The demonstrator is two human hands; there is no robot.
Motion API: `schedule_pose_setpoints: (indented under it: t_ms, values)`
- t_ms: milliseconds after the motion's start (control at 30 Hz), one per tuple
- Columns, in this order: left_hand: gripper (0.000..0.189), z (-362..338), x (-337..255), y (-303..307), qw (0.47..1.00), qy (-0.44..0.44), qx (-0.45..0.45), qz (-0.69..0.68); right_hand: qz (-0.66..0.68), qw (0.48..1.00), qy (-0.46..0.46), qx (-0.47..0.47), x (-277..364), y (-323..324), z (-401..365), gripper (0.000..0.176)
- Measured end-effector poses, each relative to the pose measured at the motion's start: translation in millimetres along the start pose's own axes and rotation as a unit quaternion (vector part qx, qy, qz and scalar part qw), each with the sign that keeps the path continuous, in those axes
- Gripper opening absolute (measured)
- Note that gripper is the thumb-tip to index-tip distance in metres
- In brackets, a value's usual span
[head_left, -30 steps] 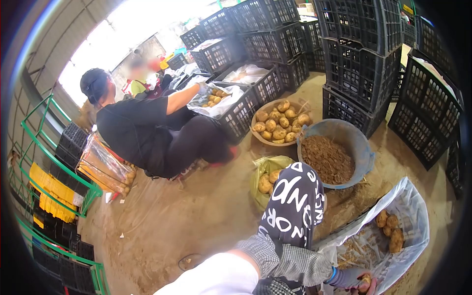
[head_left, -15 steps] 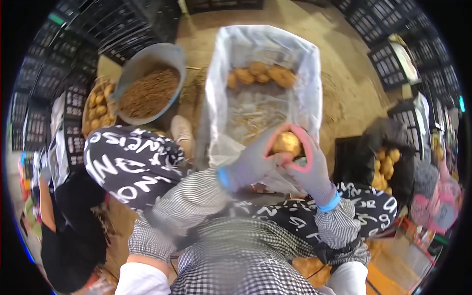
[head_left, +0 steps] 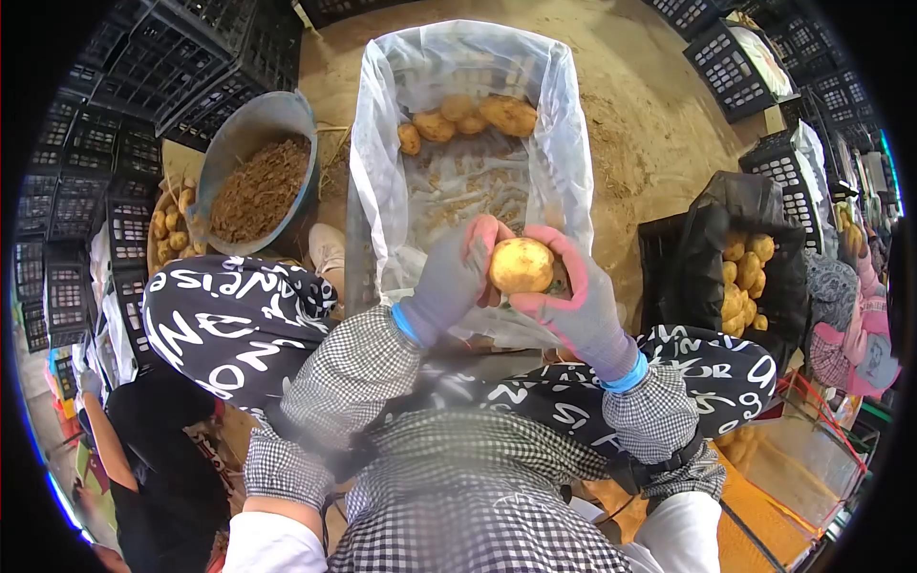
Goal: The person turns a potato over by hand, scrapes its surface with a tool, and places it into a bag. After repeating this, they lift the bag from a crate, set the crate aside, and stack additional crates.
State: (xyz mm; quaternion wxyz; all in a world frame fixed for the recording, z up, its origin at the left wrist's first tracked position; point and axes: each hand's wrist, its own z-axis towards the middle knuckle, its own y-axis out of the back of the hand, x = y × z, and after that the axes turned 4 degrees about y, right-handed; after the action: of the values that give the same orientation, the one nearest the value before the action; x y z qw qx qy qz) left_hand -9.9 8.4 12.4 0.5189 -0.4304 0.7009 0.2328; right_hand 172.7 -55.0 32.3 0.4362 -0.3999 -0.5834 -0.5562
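Both my gloved hands hold one yellow potato (head_left: 521,265) above my lap. My left hand (head_left: 457,277) cups it from the left and my right hand (head_left: 571,304) from the right and below. Just beyond them stands a crate lined with a clear plastic bag (head_left: 382,172), with several potatoes (head_left: 468,116) lying at its far end on straw.
A grey tub of brown husks (head_left: 256,186) and a basket of potatoes (head_left: 172,224) stand at the left, with stacked black crates (head_left: 143,86) behind. A black-lined crate of potatoes (head_left: 743,277) sits at the right. Another person (head_left: 153,477) crouches at the lower left.
The view swung from the far workers down to my lap. My hands came together on the potato and lifted it slightly toward me.
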Motion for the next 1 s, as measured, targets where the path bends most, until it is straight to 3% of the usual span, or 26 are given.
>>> schedule_pose_setpoints:
  t_ms: [100,233,333,433,467,533,667,733,867,933,967,1000]
  values:
    - [0.039,-0.5,-5.9,-13.0,0.995,-0.065,-0.014,-0.072,0.227,0.967,-0.116,-0.014,18.6,1.4,2.6,0.073]
    - [0.039,12.0,1.6,-22.8,0.987,-0.134,-0.038,0.08,0.224,0.97,-0.082,-0.037,5.2,1.4,3.2,0.062]
    - [0.042,37.5,5.8,-21.6,0.992,-0.053,-0.041,0.107,0.217,0.961,-0.104,-0.136,-3.7,-2.5,-1.9,0.043]
    - [0.046,85.2,33.3,-7.5,0.97,-0.031,-0.089,0.225,0.22,0.958,-0.136,-0.125,5.1,14.5,2.0,0.045]
    - [0.045,103.3,40.9,3.2,0.947,-0.004,-0.101,0.305,0.165,0.969,-0.121,-0.136,5.8,15.1,3.9,0.055]
    - [0.043,143.8,49.3,35.1,0.877,0.041,-0.122,0.462,0.235,0.951,-0.157,-0.129,2.4,20.0,3.8,0.059]
    - [0.041,239.0,73.1,115.4,0.661,0.132,-0.139,0.725,0.37,0.898,-0.195,-0.137,-7.7,23.1,7.8,0.064]
    - [0.036,294.5,107.8,169.7,0.695,0.214,-0.197,0.658,0.424,0.881,-0.173,-0.121,-19.8,28.4,7.5,0.061]
    - [0.031,306.2,134.9,180.1,0.658,0.206,-0.244,0.682,0.56,0.8,-0.204,-0.073,-17.4,47.3,10.3,0.054]
    - [0.027,298.0,130.6,176.5,0.666,0.18,-0.24,0.683,0.554,0.799,-0.209,-0.104,-21.1,42.2,11.0,0.053]
    - [0.027,290.9,116.4,168.4,0.694,0.168,-0.213,0.667,0.55,0.799,-0.213,-0.118,-21.3,40.8,9.9,0.052]
    - [0.027,285.2,100.3,160.8,0.722,0.155,-0.187,0.648,0.472,0.849,-0.213,-0.101,-21.0,42.6,10.7,0.05]
